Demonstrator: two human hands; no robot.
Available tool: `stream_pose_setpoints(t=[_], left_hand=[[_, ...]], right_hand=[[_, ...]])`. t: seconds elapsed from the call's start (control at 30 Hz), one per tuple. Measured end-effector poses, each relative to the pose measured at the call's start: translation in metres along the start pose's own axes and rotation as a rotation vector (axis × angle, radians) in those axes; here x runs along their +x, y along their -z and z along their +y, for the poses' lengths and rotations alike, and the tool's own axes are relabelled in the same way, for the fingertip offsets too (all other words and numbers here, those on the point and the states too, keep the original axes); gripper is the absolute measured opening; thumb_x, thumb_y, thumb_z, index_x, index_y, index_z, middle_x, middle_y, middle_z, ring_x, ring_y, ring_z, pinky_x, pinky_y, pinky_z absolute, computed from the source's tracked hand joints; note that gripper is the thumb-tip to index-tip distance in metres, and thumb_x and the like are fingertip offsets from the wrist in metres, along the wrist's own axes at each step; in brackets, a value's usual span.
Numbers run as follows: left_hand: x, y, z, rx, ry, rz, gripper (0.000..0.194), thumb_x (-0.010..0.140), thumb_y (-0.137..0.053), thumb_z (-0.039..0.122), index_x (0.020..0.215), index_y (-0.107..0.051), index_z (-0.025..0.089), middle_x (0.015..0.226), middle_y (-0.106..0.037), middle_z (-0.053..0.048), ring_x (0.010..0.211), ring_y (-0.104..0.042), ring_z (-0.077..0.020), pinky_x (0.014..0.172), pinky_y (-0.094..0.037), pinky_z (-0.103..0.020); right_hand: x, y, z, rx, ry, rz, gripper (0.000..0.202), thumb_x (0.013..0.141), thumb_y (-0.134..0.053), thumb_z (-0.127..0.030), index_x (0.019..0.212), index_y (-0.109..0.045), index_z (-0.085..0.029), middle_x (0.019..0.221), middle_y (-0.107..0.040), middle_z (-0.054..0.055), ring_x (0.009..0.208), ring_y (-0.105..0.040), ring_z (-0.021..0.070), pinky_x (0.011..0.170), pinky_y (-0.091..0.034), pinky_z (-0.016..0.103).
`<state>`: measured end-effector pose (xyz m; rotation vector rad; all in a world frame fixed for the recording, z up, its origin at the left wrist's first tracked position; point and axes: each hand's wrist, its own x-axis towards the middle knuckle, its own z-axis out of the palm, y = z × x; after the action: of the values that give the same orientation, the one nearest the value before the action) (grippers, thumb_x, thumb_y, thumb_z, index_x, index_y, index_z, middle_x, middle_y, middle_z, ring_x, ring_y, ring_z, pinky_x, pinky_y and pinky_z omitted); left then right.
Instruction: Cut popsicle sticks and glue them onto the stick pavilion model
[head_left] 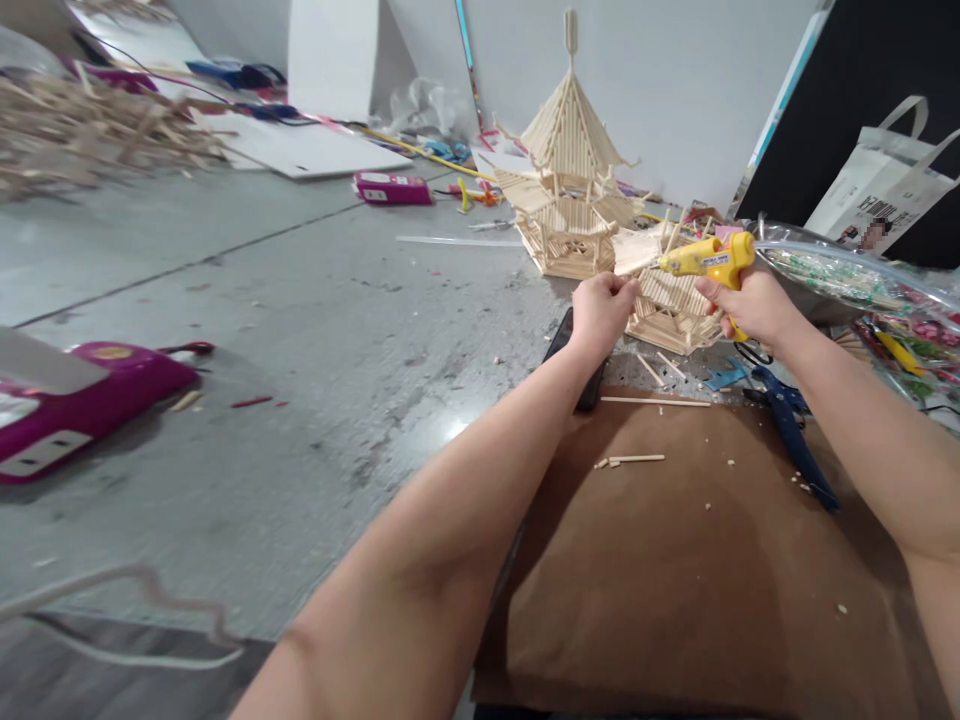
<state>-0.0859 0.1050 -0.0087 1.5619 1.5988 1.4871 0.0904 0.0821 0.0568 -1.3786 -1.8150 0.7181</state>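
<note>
Stick model — tower behind left, mat before.

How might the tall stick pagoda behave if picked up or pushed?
The stick pagoda is probably light for its size, built of thin sticks with gaps. It looks fragile: the slender spire and curved roof tips could snap. Taller than its base is wide, it might tip if pushed high.

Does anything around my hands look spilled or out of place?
Just a little untidy: loose wooden sticks and small scraps lie scattered on the brown sheet, unlike the neat rows in the wooden model. I see no obvious damage.
</note>
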Motion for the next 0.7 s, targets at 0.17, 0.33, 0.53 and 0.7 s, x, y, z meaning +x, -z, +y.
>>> stream_pose_setpoints(t=[0.17, 0.33, 0.53, 0.7], left_hand=[[0.003, -0.003, -0.004, -0.019, 0.005, 0.005, 0.023, 0.071, -0.051, 0.031, 0.054, -0.052, 0.016, 0.049, -0.055, 0.000, 0.054, -0.051, -0.0118, 0.052, -0.036, -0.020], [0.003, -0.003, -0.005, -0.122, 0.045, -0.012, 0.022, 0.068, -0.051, 0.032, 0.053, -0.051, 0.016, 0.044, -0.051, 0.002, 0.042, -0.045, -0.0086, 0.045, -0.034, -0.019], [-0.001, 0.001, 0.004, -0.380, 0.189, -0.108, 0.017, 0.068, -0.052, 0.026, 0.055, -0.049, 0.015, 0.043, -0.049, 0.004, 0.030, -0.035, -0.0042, 0.033, -0.023, -0.018], [-0.002, 0.003, 0.008, -0.454, 0.243, -0.130, 0.015, 0.068, -0.050, 0.021, 0.054, -0.048, 0.015, 0.042, -0.048, 0.005, 0.028, -0.035, -0.0037, 0.031, -0.024, -0.017]], right_hand=[[0.002, -0.003, 0.001, -0.006, -0.002, -0.008, 0.031, 0.070, -0.061, -0.046, 0.081, -0.054, -0.018, 0.059, -0.056, -0.002, 0.030, -0.042, 0.0054, 0.028, -0.032, 0.019], [0.003, -0.004, 0.001, -0.024, 0.018, -0.013, 0.034, 0.069, -0.061, -0.049, 0.082, -0.054, -0.018, 0.060, -0.057, -0.001, 0.031, -0.043, 0.0060, 0.029, -0.033, 0.019], [0.004, -0.005, 0.002, -0.035, 0.016, -0.017, 0.036, 0.069, -0.060, -0.050, 0.082, -0.056, -0.017, 0.061, -0.058, 0.000, 0.031, -0.044, 0.0066, 0.029, -0.033, 0.020], [0.005, -0.005, 0.002, -0.040, 0.022, -0.020, 0.036, 0.069, -0.061, -0.049, 0.082, -0.056, -0.016, 0.060, -0.058, 0.000, 0.030, -0.043, 0.0065, 0.029, -0.033, 0.020]])
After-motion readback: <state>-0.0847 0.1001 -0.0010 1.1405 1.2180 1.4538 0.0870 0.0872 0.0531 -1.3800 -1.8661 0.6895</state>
